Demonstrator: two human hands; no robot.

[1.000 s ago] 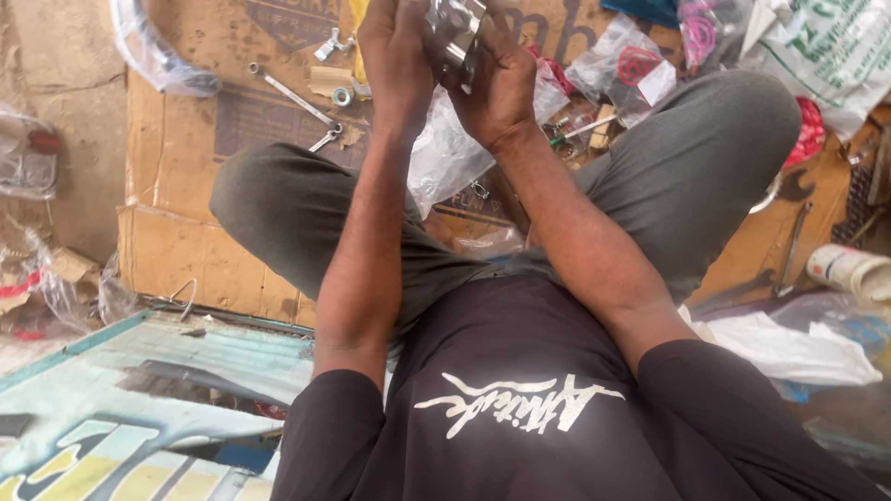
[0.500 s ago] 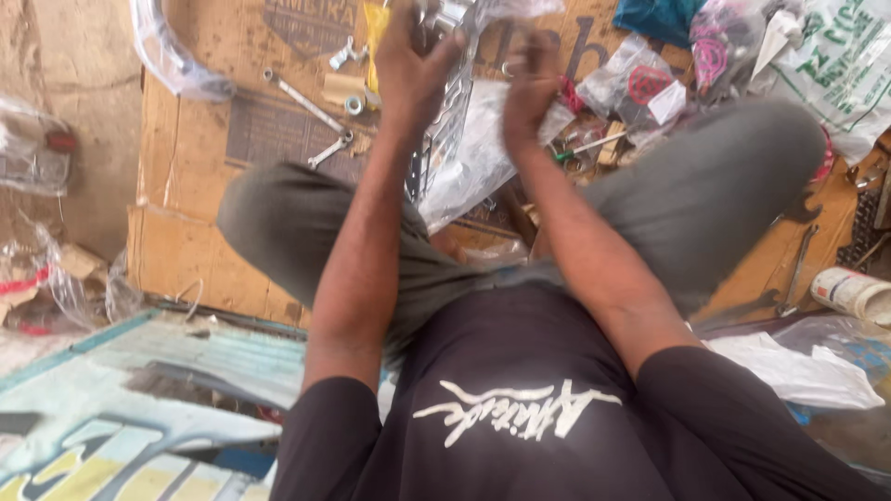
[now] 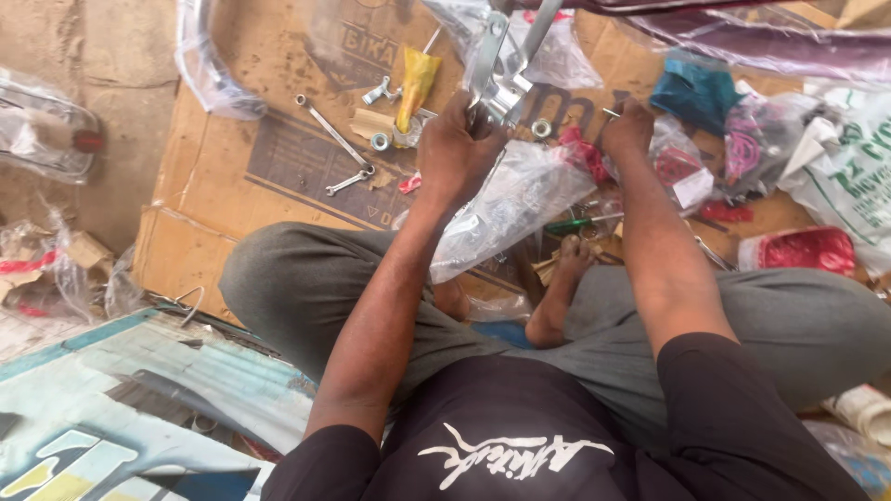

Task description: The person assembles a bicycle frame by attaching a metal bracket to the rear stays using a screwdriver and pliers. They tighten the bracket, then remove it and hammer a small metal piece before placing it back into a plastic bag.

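Over flattened cardboard, left hand grips metal bracket, right hand fisted.

A flattened cardboard sheet on the floor carries a spanner, nuts and plastic bags.

Hidden and cut-off parts, seen from above my lap

My left hand covers the metal bracket's base; its top leaves the frame. My right hand's fingertips are unclear among plastic bags.
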